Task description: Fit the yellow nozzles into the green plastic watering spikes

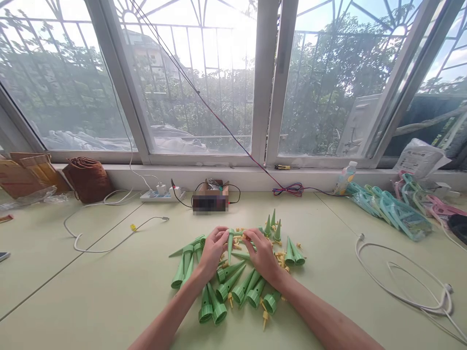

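Observation:
My left hand [216,250] grips a green plastic spike [230,245] near its wide end, with the tip pointing down. To its right, my right hand [260,248] is closed in a pinch on a small yellow nozzle [244,236], partly covered by the fingers. The spike and the nozzle are close together. Around both hands lie several loose green spikes [229,288], many with their hollow ends facing me. Small yellow nozzles [265,319] are scattered among them, and a few spikes [268,226] stand upright behind my right hand.
A small box [210,201] and a white power strip [156,195] stand by the windowsill. White cables lie at left [105,251] and right [401,296]. Packaged teal items [401,214], a bottle [345,179] and a brown pouch [88,180] line the back.

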`<action>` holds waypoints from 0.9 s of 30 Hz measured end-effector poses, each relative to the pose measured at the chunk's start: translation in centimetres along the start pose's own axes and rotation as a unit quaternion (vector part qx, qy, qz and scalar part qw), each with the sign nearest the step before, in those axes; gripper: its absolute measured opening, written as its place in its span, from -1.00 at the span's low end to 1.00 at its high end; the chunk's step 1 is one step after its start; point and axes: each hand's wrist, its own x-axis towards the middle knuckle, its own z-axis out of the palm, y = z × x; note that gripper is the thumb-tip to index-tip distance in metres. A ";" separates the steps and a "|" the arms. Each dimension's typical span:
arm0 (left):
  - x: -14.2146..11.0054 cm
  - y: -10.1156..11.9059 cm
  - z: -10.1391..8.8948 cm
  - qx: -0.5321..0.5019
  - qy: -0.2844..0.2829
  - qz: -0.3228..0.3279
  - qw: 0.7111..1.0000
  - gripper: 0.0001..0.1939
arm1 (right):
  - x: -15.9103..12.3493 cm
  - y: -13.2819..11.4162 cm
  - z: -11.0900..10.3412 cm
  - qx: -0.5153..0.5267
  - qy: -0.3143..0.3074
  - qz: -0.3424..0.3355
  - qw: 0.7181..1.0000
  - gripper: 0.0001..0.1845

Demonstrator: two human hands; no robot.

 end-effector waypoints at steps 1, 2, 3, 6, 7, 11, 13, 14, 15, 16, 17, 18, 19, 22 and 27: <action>0.0 0.0 0.0 0.002 -0.004 0.000 1.000 -0.63 | 0.0 0.0 0.0 0.002 -0.003 0.000 1.000 -0.82; 0.0 0.0 0.0 0.004 -0.008 0.000 1.000 -0.63 | 0.0 0.0 0.0 0.003 -0.005 0.000 1.000 -0.82; 0.0 -0.1 0.0 0.006 -0.011 0.000 1.000 -0.64 | 0.0 0.0 0.0 0.004 -0.008 0.000 1.000 -0.82; -0.1 -0.2 0.0 0.014 -0.017 -0.002 1.000 -0.64 | 0.0 0.0 0.0 0.005 -0.014 0.001 1.000 -0.82; -0.1 -0.2 0.0 0.016 -0.018 -0.002 1.000 -0.64 | -0.1 0.0 0.0 0.007 -0.016 0.002 1.000 -0.82; 0.0 -0.4 0.0 0.018 -0.020 -0.001 1.000 -0.64 | -0.2 0.1 0.1 0.010 -0.020 0.000 1.000 -0.77; 0.0 -0.4 0.0 0.015 -0.026 0.001 1.000 -0.64 | -0.2 0.2 0.1 0.009 -0.019 -0.004 1.000 -0.75; -0.1 -0.3 0.0 0.015 -0.028 0.002 1.000 -0.64 | -0.3 0.2 0.1 0.010 -0.019 -0.004 1.000 -0.75; -0.1 -0.2 0.0 0.018 -0.027 0.001 0.999 -0.64 | -0.3 0.3 0.2 0.011 -0.020 -0.003 1.000 -0.75; -0.2 -0.1 0.1 0.025 -0.024 0.000 0.999 -0.63 | -0.3 0.3 0.2 0.012 -0.022 -0.002 1.000 -0.74; -0.3 0.1 0.1 0.034 -0.019 -0.001 0.999 -0.62 | -0.3 0.3 0.2 0.012 -0.023 -0.001 1.000 -0.74; -0.4 0.3 0.2 0.045 -0.014 -0.003 0.999 -0.61 | -0.3 0.3 0.2 0.011 -0.024 -0.002 1.000 -0.74; -0.5 0.5 0.2 0.054 -0.011 -0.004 0.998 -0.59 | -0.4 0.4 0.2 0.010 -0.023 -0.003 1.000 -0.74; -0.6 0.8 0.3 0.070 -0.013 -0.006 0.997 -0.56 | -0.4 0.4 0.2 0.010 -0.024 -0.005 1.000 -0.74; -0.5 0.7 0.1 0.106 -0.009 0.002 0.994 -0.51 | -0.4 0.4 0.2 0.007 -0.020 0.002 1.000 -0.75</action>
